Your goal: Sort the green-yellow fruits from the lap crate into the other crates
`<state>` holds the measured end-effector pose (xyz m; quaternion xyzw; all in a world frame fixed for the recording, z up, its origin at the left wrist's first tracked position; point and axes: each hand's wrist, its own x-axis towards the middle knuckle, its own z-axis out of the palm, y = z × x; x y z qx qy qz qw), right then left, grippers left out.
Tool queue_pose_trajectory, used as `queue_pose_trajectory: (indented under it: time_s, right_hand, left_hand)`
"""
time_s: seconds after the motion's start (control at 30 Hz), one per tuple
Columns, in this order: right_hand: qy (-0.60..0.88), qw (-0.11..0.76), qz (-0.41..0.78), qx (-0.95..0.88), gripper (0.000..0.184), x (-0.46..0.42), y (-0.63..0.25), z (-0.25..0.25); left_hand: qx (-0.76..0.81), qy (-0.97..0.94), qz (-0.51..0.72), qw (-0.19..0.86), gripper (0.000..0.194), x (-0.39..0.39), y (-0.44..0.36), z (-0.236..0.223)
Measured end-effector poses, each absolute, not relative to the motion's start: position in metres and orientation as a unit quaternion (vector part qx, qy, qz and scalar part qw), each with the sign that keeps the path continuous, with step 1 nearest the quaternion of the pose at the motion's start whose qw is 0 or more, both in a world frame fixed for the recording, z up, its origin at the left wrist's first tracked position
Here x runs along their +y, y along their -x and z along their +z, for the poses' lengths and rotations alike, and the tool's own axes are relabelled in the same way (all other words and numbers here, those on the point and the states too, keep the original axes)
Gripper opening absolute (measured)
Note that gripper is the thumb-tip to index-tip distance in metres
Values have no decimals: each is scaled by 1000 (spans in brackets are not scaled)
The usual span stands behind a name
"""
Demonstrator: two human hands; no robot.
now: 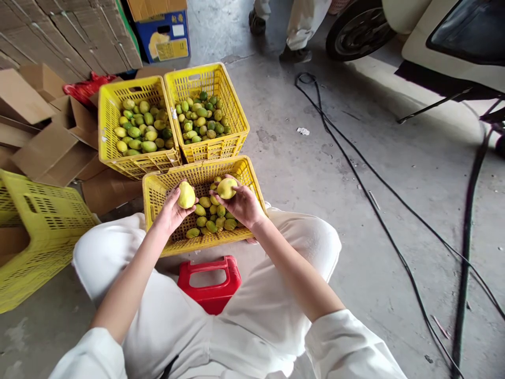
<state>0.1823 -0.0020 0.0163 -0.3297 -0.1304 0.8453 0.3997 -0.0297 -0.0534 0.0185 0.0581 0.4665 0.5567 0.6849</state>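
Note:
My left hand (172,211) is closed around a yellow lemon (187,195), its palm turned up. A second yellow lemon (226,188) sits in the fingers of my right hand (245,206). Both hands are above the near yellow plastic crate (158,192), which stands between my knees. Inside that crate, greenish-yellow lemons (211,226) lie mostly toward the right side, partly hidden under my right hand. Behind it stand two more yellow crates: the left one (103,126) holds yellow and green lemons (144,129), and so does the right one (236,113).
Under me is a red plastic stool (213,300). Another yellow crate (51,210) stands at left, beside loose cardboard boxes (51,147). Black cables (379,210) cross the floor at right near a parked scooter (426,47). Another person's legs (303,26) show at the top.

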Motion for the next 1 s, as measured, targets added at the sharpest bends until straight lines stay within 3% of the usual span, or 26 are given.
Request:
queue_pose_trajectory:
  time_s: [0.13, 0.43, 0.7, 0.8, 0.93, 1.0]
  right_hand:
    - [357, 385, 835, -165, 42, -6, -179, 14]
    - [354, 390, 839, -133, 41, -4, -181, 10]
    - [358, 408, 824, -161, 61, -6, -178, 13]
    - [376, 394, 820, -175, 59, -10, -177, 14]
    - [390, 358, 831, -173, 47, -12, -178, 9]
    - [382, 346, 842, -161, 39, -11, -179, 7]
  left_hand:
    - [483, -4, 510, 711, 33, -54, 23, 18]
    - [476, -2, 534, 699, 54, -54, 27, 21]
    - [463, -66, 568, 677, 55, -55, 33, 17]
    - [476, -86, 521, 703, 51, -57, 30, 12]
    - [509, -49, 466, 722, 32, -59, 25, 6]
    - [501, -18, 469, 727, 33, -58, 25, 6]
